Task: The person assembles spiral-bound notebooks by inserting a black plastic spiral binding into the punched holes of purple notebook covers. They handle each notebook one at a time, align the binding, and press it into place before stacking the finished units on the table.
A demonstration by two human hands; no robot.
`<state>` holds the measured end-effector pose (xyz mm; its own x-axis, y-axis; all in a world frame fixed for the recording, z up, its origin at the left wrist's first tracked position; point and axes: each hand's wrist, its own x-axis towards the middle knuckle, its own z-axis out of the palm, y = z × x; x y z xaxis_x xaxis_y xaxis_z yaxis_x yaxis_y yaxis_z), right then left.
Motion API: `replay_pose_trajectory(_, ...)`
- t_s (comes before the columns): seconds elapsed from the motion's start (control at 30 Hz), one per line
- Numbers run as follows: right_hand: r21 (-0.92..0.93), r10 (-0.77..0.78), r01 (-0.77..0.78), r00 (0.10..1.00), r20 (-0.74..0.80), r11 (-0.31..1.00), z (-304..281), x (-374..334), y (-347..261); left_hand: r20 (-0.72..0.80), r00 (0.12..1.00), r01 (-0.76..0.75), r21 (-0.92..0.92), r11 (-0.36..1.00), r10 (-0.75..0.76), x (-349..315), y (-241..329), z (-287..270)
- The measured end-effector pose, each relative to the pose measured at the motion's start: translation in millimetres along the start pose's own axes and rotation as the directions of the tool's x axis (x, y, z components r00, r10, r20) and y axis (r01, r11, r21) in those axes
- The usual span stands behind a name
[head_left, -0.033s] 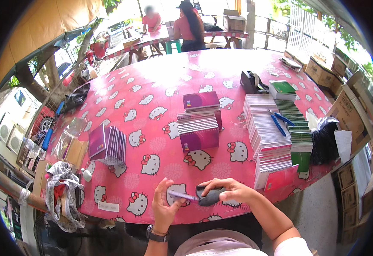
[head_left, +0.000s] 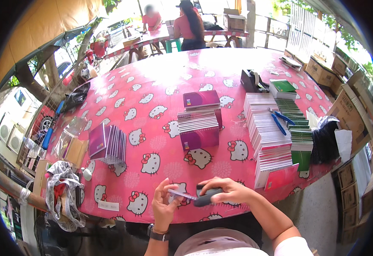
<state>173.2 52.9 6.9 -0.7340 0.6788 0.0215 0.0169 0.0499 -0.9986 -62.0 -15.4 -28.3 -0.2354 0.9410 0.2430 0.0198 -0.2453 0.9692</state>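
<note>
Near the table's front edge, my left hand (head_left: pixel 162 207) pinches a thin spiral notebook (head_left: pixel 182 195), seen nearly edge-on, between thumb and fingers. My right hand (head_left: pixel 231 190) is wrapped round a dark, rounded hand tool (head_left: pixel 207 199), whose exact kind I cannot make out. The tool's left end meets the notebook's right end; the contact itself is partly hidden. Beyond my hands lies a stack of purple spiral notebooks (head_left: pixel 199 141). Another purple group (head_left: pixel 97 142) leans together at the left.
On the right stand long rows of pink-covered (head_left: pixel 276 176) and green-covered notebooks (head_left: pixel 300 161), with blue-handled pliers (head_left: pixel 279 123) on top. A black tape dispenser (head_left: pixel 251 81) sits behind them. Cartons (head_left: pixel 351 112) line the right side. Lace cloth (head_left: pixel 62 192) hangs at the left corner. Two people work at a far table.
My right hand and the dark tool have shifted slightly left against the notebook, and the tool has turned a little. The stacks have stayed put.
</note>
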Motion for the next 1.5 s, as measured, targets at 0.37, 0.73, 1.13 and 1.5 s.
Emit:
replay_pose_trajectory(0.37, 0.346, 0.048, -0.048, 0.999, 0.008, 0.937, -6, 12, 7, -0.046, 0.989, 0.120, -0.332, 0.935, -0.143, -13, -9, 3)
replay_pose_trajectory(0.73, -0.297, 0.003, -0.005, 1.000, -0.005, 0.955, -1, 29, 0, -0.037, 0.982, 0.147, -0.461, 0.875, -0.185, -11, -16, 7)
replay_pose_trajectory(1.13, -0.859, -0.360, 0.016, 0.912, -0.197, 0.512, -18, 31, 14, 0.019, 0.981, 0.187, -0.345, 0.920, -0.192, 0, -3, 5)
replay_pose_trajectory(1.5, -0.541, -0.509, 0.260, 0.772, -0.382, 0.800, 42, 11, -32, 0.150, 0.987, 0.097, -0.224, 0.970, -0.064, 16, 35, 34)
